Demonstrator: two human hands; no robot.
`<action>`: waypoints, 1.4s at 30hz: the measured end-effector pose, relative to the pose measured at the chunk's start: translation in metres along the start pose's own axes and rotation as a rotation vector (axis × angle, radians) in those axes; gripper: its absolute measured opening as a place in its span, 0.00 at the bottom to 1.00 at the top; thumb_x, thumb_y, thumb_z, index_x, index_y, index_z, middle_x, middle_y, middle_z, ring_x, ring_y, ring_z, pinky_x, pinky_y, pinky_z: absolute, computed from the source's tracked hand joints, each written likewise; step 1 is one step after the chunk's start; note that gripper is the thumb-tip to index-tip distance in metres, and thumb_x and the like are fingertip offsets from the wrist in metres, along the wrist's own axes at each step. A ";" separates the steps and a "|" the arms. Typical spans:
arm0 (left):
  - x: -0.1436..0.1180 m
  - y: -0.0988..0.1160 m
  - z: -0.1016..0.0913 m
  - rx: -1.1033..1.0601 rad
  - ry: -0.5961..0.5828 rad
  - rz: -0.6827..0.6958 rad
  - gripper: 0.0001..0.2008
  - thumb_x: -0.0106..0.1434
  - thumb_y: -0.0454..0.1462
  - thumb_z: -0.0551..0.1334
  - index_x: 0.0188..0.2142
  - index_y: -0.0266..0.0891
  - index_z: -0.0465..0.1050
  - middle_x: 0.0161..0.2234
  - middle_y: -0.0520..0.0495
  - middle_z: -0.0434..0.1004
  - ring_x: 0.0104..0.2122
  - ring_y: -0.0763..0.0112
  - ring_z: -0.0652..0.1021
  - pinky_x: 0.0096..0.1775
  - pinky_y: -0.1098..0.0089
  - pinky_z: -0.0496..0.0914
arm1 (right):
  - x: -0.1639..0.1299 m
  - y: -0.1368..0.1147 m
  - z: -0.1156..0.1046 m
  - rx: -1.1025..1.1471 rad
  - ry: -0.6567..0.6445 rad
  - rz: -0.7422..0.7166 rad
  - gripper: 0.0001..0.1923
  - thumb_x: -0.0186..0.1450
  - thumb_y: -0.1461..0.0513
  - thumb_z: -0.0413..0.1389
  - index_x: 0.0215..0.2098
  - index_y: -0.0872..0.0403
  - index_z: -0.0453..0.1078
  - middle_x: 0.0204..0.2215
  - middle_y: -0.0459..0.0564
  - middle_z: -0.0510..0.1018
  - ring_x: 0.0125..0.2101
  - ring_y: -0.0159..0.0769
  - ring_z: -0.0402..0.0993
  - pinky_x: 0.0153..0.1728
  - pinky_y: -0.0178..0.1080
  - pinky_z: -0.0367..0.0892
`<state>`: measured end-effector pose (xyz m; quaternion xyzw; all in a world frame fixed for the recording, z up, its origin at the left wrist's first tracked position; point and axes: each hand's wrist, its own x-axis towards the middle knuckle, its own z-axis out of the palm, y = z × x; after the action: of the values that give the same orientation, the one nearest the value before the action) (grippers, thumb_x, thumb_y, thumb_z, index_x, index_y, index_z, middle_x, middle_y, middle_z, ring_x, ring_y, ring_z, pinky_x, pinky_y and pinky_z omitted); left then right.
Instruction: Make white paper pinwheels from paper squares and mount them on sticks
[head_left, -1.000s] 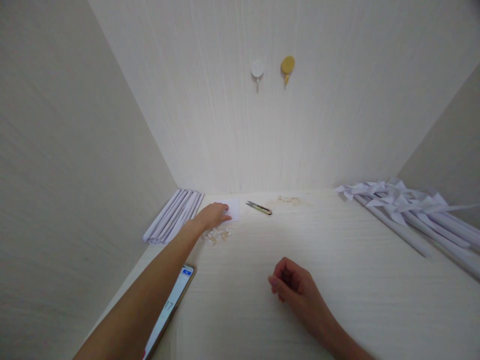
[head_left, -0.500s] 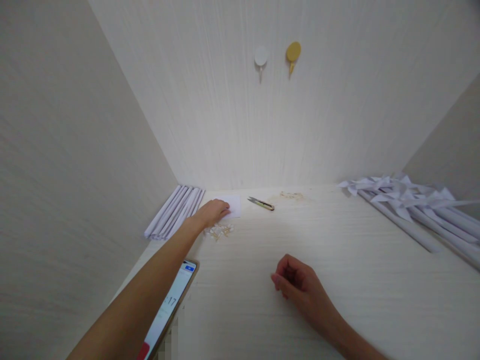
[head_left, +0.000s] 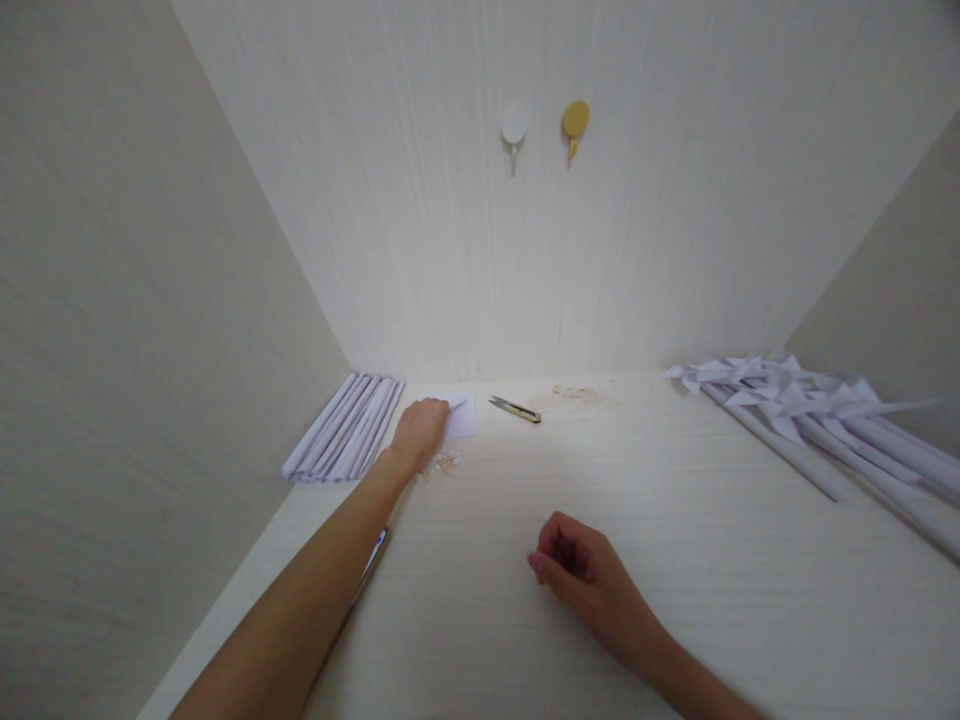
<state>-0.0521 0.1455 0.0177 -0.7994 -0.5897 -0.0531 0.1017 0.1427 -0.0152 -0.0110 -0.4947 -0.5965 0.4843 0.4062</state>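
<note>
My left hand (head_left: 421,432) reaches to the back left and lies over white square paper (head_left: 463,418), its fingers closed at the paper's left side. A paper edge stands slightly raised beside the fingertips. Just below are small cotton swab pieces (head_left: 444,463), partly hidden by the wrist. Thread snips (head_left: 515,409) lie to the right of the paper. Nearer to me, my right hand (head_left: 576,562) is loosely curled above the table, thumb against the fingers, with nothing visible in it.
Rolled paper tubes (head_left: 346,425) lie at the left wall. At the right lie paper pinwheels (head_left: 780,395) on paper sticks. Thin stick bits (head_left: 575,393) are near the back wall. A phone (head_left: 373,560) is mostly behind my left forearm. A white hook (head_left: 514,127) and a yellow hook (head_left: 575,119) are on the wall.
My left hand has drawn slightly back and left, and a paper edge has risen by its fingers. The forearm now covers most of the phone. My right hand stays curled.
</note>
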 end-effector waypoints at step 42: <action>-0.139 0.075 -0.014 -1.666 -0.422 -0.464 0.16 0.47 0.47 0.59 0.21 0.34 0.68 0.14 0.49 0.72 0.16 0.73 0.72 0.20 0.75 0.64 | -0.013 0.007 -0.032 0.220 0.162 0.061 0.12 0.53 0.56 0.55 0.27 0.55 0.59 0.14 0.40 0.66 0.13 0.25 0.63 0.14 0.29 0.59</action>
<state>-0.0213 -0.0084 -0.0047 -0.4674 -0.5132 -0.3355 -0.6369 0.1772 -0.0216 -0.0119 -0.5024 -0.4897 0.5175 0.4898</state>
